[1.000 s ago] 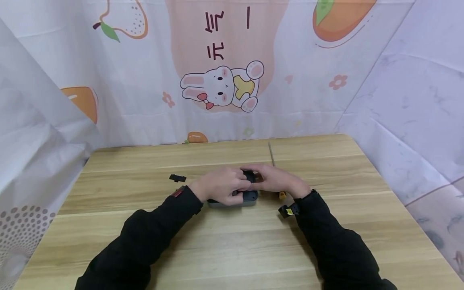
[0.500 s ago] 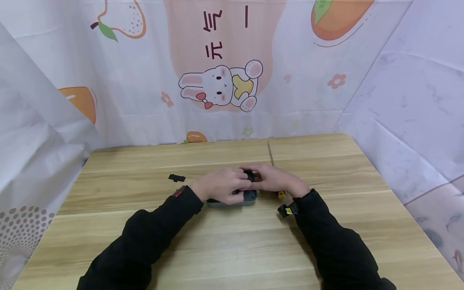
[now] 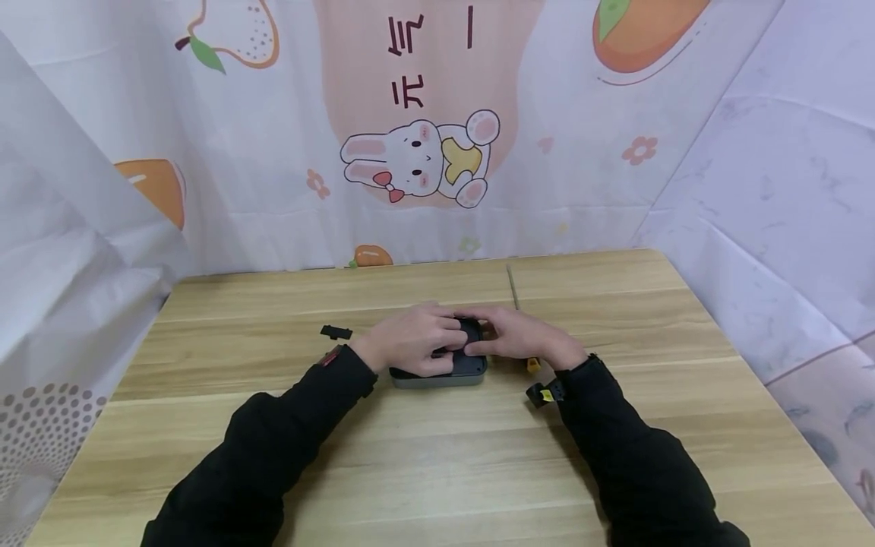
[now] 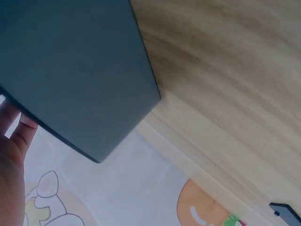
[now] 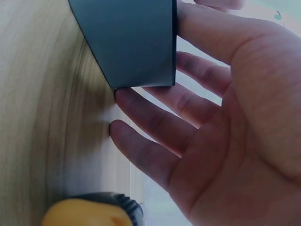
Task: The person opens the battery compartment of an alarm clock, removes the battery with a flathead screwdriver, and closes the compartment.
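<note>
Two bare hands, the left (image 3: 415, 339) and the right (image 3: 522, 335), meet at a dark grey box with rounded corners and a black top (image 3: 437, 381). The box lies flat near the middle of the wooden worktop (image 3: 437, 463), closer to the far edge than to the near one. The left hand lies across the top with bent fingers, fingertips down on the black surface; whether they pinch anything there is hidden. The right hand holds the box's right end, its thumb over the top edge and its other fingers spread round the end and far side.

To the left of the box, well apart from it, lies a small flat black piece with a tab (image 3: 336, 333). On the right is a screwdriver with a yellow-and-black handle (image 3: 533, 365), partly covered by the right hand; its thin metal shaft points to the worktop's far edge.

Behind that edge hangs a white printed curtain (image 3: 260, 205) showing a rabbit on its side and the dark red characters 元 and 气. A red label (image 3: 331, 355) on the left cuff and a yellow one (image 3: 546, 395) beside the right cuff are too small to read.
</note>
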`<state>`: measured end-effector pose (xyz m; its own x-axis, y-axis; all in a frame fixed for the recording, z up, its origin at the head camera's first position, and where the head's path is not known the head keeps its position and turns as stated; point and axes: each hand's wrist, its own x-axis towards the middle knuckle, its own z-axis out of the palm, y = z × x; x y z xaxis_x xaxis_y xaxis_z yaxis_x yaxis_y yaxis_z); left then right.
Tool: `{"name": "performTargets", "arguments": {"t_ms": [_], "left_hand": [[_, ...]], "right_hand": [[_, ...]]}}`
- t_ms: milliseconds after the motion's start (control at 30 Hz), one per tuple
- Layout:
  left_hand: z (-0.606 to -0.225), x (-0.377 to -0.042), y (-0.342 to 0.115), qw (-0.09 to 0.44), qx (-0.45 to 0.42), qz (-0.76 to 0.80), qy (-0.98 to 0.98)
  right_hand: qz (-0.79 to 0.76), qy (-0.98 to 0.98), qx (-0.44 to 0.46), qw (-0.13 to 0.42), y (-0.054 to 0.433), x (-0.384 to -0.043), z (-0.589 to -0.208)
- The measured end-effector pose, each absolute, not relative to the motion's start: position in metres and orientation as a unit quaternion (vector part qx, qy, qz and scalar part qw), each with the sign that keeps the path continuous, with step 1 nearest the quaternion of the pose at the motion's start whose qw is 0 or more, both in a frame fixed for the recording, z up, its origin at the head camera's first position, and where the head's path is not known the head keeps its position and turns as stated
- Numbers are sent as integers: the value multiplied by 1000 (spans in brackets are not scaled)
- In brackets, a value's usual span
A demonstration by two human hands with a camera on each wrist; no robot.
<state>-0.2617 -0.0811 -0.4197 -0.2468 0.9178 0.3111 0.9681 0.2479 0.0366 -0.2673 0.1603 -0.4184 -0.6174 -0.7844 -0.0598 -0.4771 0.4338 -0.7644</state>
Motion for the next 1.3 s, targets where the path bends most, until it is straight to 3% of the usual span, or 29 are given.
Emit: {"name": "performTargets", "arguments": {"t_ms": [1300], "left_hand": [[-427,-268,-81,107,-607,-78,-783]], "right_hand": [[-404,792,-398,227,162,-271,-421]]}}
